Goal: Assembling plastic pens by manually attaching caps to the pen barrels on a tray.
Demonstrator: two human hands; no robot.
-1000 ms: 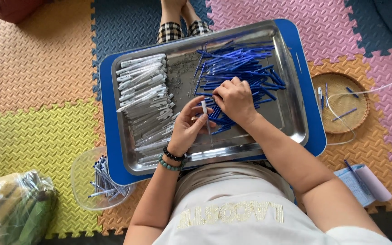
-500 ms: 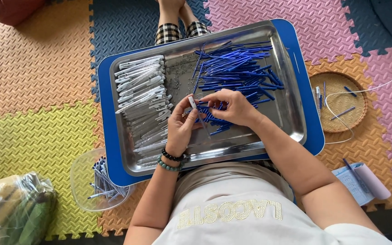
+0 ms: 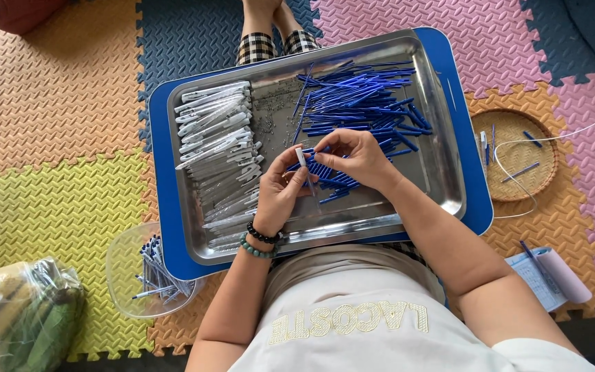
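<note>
Both hands have lifted slightly toward the tray's middle since the earlier frames. A clear pen barrel (image 3: 303, 164), light, stiff and probably slippery, stands pinched in the left hand (image 3: 280, 196); best held mid-length. Right hand (image 3: 352, 157) pinches a thin blue refill (image 3: 319, 149) at its top, over the steel tray (image 3: 442, 131), between barrels (image 3: 215, 131) and refills (image 3: 363, 100).

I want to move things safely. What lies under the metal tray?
A blue board shows under the metal tray, its edges sticking out on the left, right and top. Checked trouser legs show beyond it. Everything directly beneath the tray is covered.
</note>
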